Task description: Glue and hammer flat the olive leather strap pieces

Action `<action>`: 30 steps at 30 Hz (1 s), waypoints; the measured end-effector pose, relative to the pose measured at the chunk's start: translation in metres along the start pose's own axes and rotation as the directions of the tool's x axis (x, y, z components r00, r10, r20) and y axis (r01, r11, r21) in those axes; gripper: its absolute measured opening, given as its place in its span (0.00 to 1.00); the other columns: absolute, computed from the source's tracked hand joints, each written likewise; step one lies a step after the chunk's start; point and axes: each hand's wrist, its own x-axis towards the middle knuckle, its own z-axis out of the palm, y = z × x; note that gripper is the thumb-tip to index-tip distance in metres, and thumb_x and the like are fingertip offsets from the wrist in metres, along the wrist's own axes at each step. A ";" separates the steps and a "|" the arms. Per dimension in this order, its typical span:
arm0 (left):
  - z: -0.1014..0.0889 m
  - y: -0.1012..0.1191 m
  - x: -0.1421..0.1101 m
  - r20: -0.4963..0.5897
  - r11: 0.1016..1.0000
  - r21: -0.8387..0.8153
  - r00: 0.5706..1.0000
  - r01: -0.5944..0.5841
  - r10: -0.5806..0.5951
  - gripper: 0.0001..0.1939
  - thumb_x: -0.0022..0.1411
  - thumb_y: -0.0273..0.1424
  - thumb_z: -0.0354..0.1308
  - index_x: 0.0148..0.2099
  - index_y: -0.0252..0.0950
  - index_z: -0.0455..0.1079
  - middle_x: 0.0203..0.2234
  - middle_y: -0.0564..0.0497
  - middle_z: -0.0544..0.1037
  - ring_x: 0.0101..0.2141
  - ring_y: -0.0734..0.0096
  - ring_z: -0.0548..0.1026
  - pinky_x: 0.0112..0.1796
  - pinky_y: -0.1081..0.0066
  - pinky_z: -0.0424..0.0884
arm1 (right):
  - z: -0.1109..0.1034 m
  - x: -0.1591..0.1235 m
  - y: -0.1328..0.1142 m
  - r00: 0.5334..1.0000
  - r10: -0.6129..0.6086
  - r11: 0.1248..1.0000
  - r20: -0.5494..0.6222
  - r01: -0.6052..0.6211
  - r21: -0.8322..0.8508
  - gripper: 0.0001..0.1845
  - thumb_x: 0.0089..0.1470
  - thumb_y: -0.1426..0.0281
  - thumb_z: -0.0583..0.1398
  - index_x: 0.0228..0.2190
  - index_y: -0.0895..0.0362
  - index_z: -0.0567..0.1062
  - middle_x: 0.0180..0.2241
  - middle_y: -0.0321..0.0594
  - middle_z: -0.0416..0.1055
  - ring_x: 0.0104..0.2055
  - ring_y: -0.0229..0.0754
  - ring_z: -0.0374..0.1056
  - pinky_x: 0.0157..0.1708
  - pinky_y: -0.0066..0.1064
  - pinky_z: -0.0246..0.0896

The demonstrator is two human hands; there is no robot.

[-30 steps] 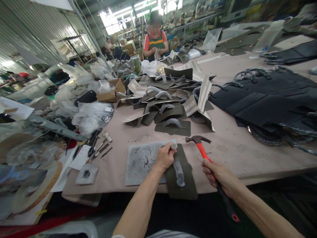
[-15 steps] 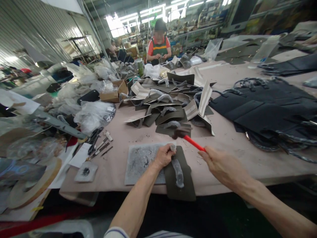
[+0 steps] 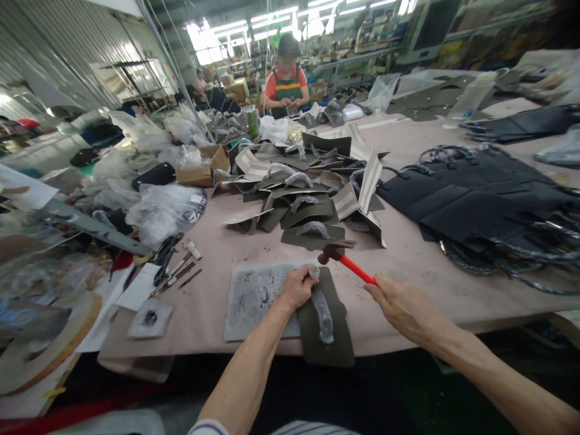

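My left hand is closed around a short metal punch, of which only the round top end shows. It rests over the upper edge of a dark olive panel that carries a handle wrapped in clear plastic. Under the hand and partly under the panel lies a worn grey slab with a scuffed, pitted face. My right hand grips a claw hammer by its red handle. The hammer's dark head is close to the punch's top, slightly to its right and above it.
More olive panels with wrapped handles are heaped beyond the slab. Black bags lie on the right. At left are small tools, a small white block, plastic bags and a cardboard box. A co-worker sits across the table.
The hammer head has turned and now stands a little right of the punch, its claw pointing right. My left hand stays on the punch. The whole view has shifted slightly.
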 end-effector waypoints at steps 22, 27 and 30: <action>-0.016 0.021 0.029 -0.505 0.892 -0.449 0.811 0.045 -0.295 0.12 0.57 0.37 0.65 0.36 0.33 0.72 0.30 0.49 0.81 0.32 0.71 0.78 0.36 0.73 0.73 | 0.058 0.000 -0.082 0.850 -0.476 0.863 -0.225 0.403 -0.304 0.09 0.46 0.80 0.56 0.31 0.57 0.71 0.36 0.47 0.72 0.36 0.47 0.65 0.38 0.39 0.51; -0.063 0.081 0.024 -0.503 0.952 -0.270 0.864 -0.145 -0.011 0.12 0.58 0.36 0.67 0.41 0.35 0.74 0.34 0.48 0.82 0.36 0.68 0.79 0.41 0.69 0.75 | 0.026 0.004 -0.094 0.937 -0.201 0.955 -0.285 0.122 -0.271 0.04 0.53 0.75 0.55 0.33 0.57 0.69 0.31 0.48 0.71 0.30 0.47 0.68 0.31 0.36 0.47; -0.066 0.095 0.011 -0.472 0.975 -0.179 0.881 -0.130 0.031 0.09 0.57 0.32 0.66 0.40 0.36 0.75 0.34 0.49 0.82 0.34 0.69 0.78 0.39 0.71 0.75 | 0.027 0.007 -0.097 0.964 -0.071 0.972 -0.256 0.009 -0.233 0.05 0.59 0.72 0.53 0.36 0.57 0.68 0.31 0.49 0.73 0.29 0.48 0.71 0.28 0.34 0.47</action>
